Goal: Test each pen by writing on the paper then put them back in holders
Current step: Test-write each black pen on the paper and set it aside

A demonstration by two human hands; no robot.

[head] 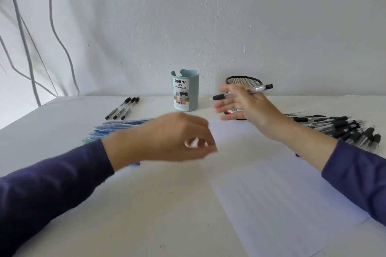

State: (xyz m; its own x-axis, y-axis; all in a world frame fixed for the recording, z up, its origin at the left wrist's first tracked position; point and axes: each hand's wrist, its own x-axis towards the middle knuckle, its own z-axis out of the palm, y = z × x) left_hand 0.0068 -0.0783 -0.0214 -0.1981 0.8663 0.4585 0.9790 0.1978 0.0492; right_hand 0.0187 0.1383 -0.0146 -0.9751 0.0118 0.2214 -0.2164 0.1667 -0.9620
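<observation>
White wall (229, 16) fills the background from my remote seat, with grey cables (52, 27) hanging down at the far left. Below it the pale bench (146, 204) carries everything.

At the bench's far edge, about the middle, I see a blue-green holder (184, 92) standing upright with a "DIY Desk Organizer" label. Just to its right is a black mesh holder (243, 80), partly hidden behind the right hand (248, 106).

That hand hovers above the bench in front of the mesh holder. Its fingers are spread, yet its grip is clamped on a pen (257, 89) with a clear barrel, nipped near the thumb and lying roughly level, black end pointing right.

The left hand (173, 137) is blurred over the far left corner of the paper (271, 194). Its fingers are curled, but I cannot tell whether its grip is closed on anything. The sheet runs from the middle of the bench towards the near right corner.

Three black pens (122, 108) lie side by side left of the blue-green holder. A row of blue pens (117, 128) lies behind the left hand, and a heap of black-capped pens (344, 129) lies near the right edge.
</observation>
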